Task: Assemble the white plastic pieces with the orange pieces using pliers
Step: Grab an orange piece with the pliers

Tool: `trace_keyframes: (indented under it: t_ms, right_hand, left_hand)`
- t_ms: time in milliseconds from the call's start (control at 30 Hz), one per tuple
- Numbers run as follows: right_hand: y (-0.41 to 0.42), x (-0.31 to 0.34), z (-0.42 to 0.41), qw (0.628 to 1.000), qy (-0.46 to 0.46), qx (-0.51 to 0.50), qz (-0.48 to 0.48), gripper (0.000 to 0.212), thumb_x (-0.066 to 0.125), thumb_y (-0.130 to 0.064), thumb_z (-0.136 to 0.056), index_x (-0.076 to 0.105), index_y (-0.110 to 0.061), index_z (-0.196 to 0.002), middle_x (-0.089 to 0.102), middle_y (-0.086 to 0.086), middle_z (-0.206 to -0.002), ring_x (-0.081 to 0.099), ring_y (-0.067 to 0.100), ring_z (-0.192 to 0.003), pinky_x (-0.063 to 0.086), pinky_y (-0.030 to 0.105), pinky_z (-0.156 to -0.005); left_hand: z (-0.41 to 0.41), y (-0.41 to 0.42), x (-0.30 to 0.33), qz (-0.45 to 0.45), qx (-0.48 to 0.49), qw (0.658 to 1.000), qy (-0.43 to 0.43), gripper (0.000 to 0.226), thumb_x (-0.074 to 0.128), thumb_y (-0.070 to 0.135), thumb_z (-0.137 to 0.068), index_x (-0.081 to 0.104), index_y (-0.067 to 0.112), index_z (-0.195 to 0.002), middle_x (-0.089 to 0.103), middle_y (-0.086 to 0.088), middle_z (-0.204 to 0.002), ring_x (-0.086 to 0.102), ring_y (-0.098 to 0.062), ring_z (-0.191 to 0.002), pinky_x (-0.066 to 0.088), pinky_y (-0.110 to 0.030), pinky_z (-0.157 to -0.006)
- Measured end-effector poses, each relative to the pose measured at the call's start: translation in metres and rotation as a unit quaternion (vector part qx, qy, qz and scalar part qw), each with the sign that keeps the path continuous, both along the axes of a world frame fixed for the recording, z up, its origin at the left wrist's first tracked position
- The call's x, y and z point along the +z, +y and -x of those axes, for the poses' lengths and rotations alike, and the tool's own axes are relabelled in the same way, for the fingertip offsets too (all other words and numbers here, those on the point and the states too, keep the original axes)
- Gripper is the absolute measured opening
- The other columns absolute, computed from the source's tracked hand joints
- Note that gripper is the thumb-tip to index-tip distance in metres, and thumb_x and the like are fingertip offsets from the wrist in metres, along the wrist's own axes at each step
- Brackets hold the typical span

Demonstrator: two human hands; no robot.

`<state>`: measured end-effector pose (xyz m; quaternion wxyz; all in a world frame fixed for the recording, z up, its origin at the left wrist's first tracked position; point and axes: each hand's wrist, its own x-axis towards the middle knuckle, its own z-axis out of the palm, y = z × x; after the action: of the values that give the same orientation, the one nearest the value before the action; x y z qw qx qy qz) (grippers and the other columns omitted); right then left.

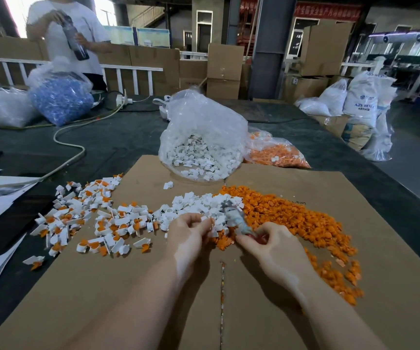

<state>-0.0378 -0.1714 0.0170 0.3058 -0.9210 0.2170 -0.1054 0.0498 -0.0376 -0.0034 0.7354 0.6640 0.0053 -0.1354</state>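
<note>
— What can't you make out from here?

— The pliers (235, 218), mostly. The handles are buried in the right hand (276, 245), and the head is a grey blur over the white plastic pieces (199, 205), so I cannot tell whether the jaws are closed on anything.

— And the hands?

— The right hand has its fingers curled round the pliers' handles, the tool pointing away from the person. The left hand (191, 232) sits just beside it, fingers bent, pinching what looks like one white piece at the edge of the heap; it's half covered by the fingers.

— Where's everything lying?

— All on the cardboard sheet (279, 311). One loose white heap in the middle, one spread of orange pieces (292, 218) touching it on the right, one scatter of assembled pieces (90, 221) to the left. Behind, two clear bags: the bag of white pieces (204, 137) and the bag of orange pieces (274, 152). Too many pieces to count.
</note>
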Motion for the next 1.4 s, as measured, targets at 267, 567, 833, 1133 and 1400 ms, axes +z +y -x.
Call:
trace_keyframes:
  t_ms: [267, 567, 833, 1133, 1400]
  right_hand:
    - [-0.026, -0.025, -0.003, 0.948, 0.028, -0.087, 0.305, 0.049, 0.043, -0.064, -0.085, 0.054, -0.022, -0.109, 0.052, -0.004, -0.113, 0.049, 0.014, -0.108, 0.041, 0.025, -0.085]
    - [-0.014, -0.021, -0.008, 0.923, -0.071, -0.051, 0.374, 0.043, 0.070, -0.043, -0.078, 0.067, -0.011, -0.106, 0.062, 0.011, -0.108, 0.058, 0.029, -0.099, 0.043, 0.046, -0.087]
    - [0.026, -0.044, -0.010, 0.942, -0.270, 0.097, 0.176, 0.015, 0.079, -0.002, -0.069, 0.071, -0.010, -0.077, 0.066, 0.001, -0.074, 0.064, 0.020, -0.071, 0.053, 0.027, -0.065]
    - [0.027, -0.046, -0.006, 0.950, -0.270, 0.092, 0.125, 0.012, 0.074, 0.000, -0.075, 0.069, -0.008, -0.082, 0.065, 0.001, -0.080, 0.061, 0.018, -0.078, 0.042, 0.020, -0.074]
    - [0.029, -0.044, -0.003, 0.945, -0.260, 0.122, 0.159, 0.013, 0.073, -0.001, -0.075, 0.063, -0.008, -0.072, 0.059, 0.001, -0.076, 0.056, 0.019, -0.074, 0.046, 0.030, -0.065]
  left_hand:
    - [0.013, 0.000, -0.016, -0.228, -0.043, 0.947, -0.221, 0.021, 0.054, 0.018, -0.093, 0.068, 0.021, -0.108, 0.055, 0.009, -0.098, 0.044, 0.002, -0.087, 0.026, 0.010, -0.070]
    - [0.009, 0.002, -0.020, -0.217, -0.058, 0.950, -0.217, 0.020, 0.055, 0.014, -0.092, 0.070, 0.021, -0.104, 0.062, 0.012, -0.096, 0.053, -0.001, -0.094, 0.031, 0.008, -0.069]
    - [0.016, 0.008, -0.016, -0.154, -0.105, 0.966, -0.177, 0.032, 0.057, -0.002, -0.086, 0.070, 0.025, -0.095, 0.069, 0.010, -0.096, 0.061, -0.001, -0.096, 0.043, -0.006, -0.084]
    - [0.025, 0.006, -0.014, -0.190, -0.113, 0.944, -0.245, 0.031, 0.073, 0.002, -0.076, 0.065, 0.018, -0.101, 0.054, 0.016, -0.069, 0.048, 0.008, -0.057, 0.038, -0.005, -0.060]
    - [0.025, 0.008, -0.019, -0.238, -0.107, 0.926, -0.274, 0.028, 0.075, 0.007, -0.074, 0.069, 0.019, -0.098, 0.064, 0.009, -0.080, 0.053, -0.006, -0.071, 0.037, -0.006, -0.062]
